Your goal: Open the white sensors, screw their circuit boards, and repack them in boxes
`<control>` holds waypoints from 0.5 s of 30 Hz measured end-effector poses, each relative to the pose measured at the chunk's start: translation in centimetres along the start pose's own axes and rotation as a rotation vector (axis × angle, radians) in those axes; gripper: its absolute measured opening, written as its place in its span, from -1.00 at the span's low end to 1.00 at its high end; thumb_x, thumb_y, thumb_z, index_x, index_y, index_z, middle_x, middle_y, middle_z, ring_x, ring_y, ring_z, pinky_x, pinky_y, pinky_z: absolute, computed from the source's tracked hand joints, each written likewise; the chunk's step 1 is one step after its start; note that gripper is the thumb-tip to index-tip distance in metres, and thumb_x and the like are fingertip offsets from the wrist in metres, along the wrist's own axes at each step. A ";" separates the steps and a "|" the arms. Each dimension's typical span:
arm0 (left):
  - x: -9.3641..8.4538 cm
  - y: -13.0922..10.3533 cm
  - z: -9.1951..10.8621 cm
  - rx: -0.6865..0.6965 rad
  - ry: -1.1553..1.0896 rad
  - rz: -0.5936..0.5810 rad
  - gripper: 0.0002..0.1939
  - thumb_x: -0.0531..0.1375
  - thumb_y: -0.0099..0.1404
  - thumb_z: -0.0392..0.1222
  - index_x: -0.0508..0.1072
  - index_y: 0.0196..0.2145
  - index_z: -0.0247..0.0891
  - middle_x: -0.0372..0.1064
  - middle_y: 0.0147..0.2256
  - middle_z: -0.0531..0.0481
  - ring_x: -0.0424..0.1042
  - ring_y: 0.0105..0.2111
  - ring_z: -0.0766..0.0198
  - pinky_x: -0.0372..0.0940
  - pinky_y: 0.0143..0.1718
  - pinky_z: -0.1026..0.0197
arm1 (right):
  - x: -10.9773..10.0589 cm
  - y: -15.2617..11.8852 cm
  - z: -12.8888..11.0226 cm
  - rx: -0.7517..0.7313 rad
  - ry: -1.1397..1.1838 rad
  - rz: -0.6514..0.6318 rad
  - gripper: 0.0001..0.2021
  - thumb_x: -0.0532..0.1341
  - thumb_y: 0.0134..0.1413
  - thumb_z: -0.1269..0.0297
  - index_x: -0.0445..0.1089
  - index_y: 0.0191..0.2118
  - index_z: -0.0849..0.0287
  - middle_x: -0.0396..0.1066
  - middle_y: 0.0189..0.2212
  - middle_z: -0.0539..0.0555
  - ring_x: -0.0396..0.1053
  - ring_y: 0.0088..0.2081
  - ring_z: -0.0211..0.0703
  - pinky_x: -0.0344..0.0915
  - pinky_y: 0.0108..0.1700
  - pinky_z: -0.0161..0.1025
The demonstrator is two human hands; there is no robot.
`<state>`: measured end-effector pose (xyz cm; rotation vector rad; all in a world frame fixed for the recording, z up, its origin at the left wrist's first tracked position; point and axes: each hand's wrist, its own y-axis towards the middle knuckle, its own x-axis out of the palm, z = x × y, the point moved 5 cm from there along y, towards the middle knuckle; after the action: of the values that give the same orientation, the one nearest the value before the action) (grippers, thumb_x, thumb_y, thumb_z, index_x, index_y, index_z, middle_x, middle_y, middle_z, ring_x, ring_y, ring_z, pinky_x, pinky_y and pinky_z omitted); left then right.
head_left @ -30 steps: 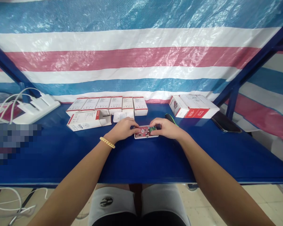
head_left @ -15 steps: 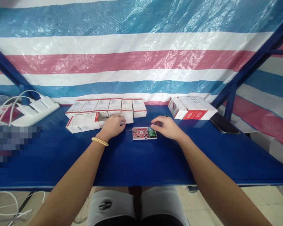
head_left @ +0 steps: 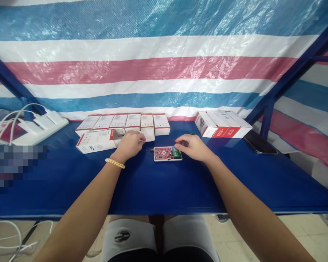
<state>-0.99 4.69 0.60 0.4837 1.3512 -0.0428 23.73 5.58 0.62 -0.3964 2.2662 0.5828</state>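
A small device (head_left: 164, 154) lies face up on the blue table, its red circuit board and green part showing in a white case. A thin metal tip (head_left: 151, 150) sticks out at its left end. My right hand (head_left: 192, 146) is at its upper right corner, thumb and forefinger drawn together; a small orange-brown bit shows between them, too small to name. My left hand (head_left: 129, 145) is curled over the open white box (head_left: 97, 141) and its pale inner tray (head_left: 150, 136). What its fingertips pinch, if anything, is hidden.
Several white-and-red boxes (head_left: 133, 122) stand in a row behind my left hand. More boxes (head_left: 224, 124) sit at the back right, beside a black phone (head_left: 259, 143). A white power strip (head_left: 41, 131) with plugs and cables is at the left. Striped sheeting (head_left: 158, 69) hangs behind.
My left hand's fingertips have shifted very slightly over the tray. The right hand and the device stay where they were; the view has tilted a little.
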 end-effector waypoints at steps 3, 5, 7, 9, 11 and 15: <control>-0.2 0.0 0.2 -0.005 -0.002 -0.023 -0.78 0.10 0.27 -0.28 0.57 -0.31 -0.27 0.53 -0.28 -0.14 0.46 -0.18 0.03 0.34 -0.08 0.03 | 0.0 0.0 -0.1 -0.012 -0.012 0.002 -0.79 0.24 0.09 0.15 0.52 -0.26 0.16 0.56 -0.30 0.10 0.46 -0.30 -0.13 0.36 -0.20 -0.17; -0.7 0.0 0.2 -0.025 -0.025 -0.019 -0.80 0.13 0.25 -0.28 0.57 -0.28 -0.28 0.53 -0.25 -0.14 0.47 -0.16 0.04 0.34 -0.06 0.05 | -0.4 0.0 0.0 -0.008 -0.030 0.030 -0.80 0.23 0.10 0.16 0.52 -0.28 0.14 0.56 -0.30 0.09 0.46 -0.30 -0.12 0.36 -0.19 -0.16; -1.5 0.0 0.0 -0.065 -0.056 -0.011 -0.79 0.14 0.23 -0.28 0.58 -0.26 -0.28 0.54 -0.24 -0.12 0.49 -0.17 0.07 0.34 -0.07 0.08 | -1.1 0.0 0.5 0.049 -0.081 0.109 -0.81 0.20 0.11 0.19 0.52 -0.29 0.14 0.55 -0.30 0.10 0.46 -0.30 -0.10 0.37 -0.17 -0.14; -2.3 -0.2 -0.1 -0.096 -0.070 -0.041 -0.80 0.15 0.22 -0.28 0.58 -0.28 -0.25 0.56 -0.27 -0.08 0.51 -0.21 0.09 0.35 -0.10 0.10 | -2.2 -0.1 1.5 0.175 -0.191 0.201 -0.79 0.19 0.09 0.21 0.51 -0.23 0.15 0.54 -0.27 0.14 0.46 -0.24 -0.05 0.37 -0.14 -0.12; -2.6 -0.5 0.0 -0.097 -0.061 -0.114 -0.82 0.17 0.20 -0.27 0.59 -0.33 -0.22 0.57 -0.31 -0.04 0.51 -0.24 0.09 0.35 -0.14 0.11 | -3.2 -0.2 2.6 0.336 -0.335 0.235 -0.70 0.23 0.03 0.19 0.49 -0.12 0.17 0.52 -0.19 0.20 0.46 -0.14 0.04 0.36 -0.13 -0.09; -2.4 -0.9 -0.2 -0.147 -0.008 -0.238 -0.84 0.22 0.16 -0.25 0.62 -0.33 -0.18 0.58 -0.29 -0.06 0.52 -0.25 0.05 0.36 -0.21 0.10 | -3.7 -0.7 4.3 0.623 -0.459 0.078 -0.47 0.34 -0.12 0.04 0.42 -0.02 0.24 0.48 -0.11 0.33 0.46 -0.08 0.18 0.36 -0.19 -0.06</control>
<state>-2.06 3.36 2.49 0.1981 1.3877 -0.1396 29.08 7.55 0.53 0.1285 1.8915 -0.0223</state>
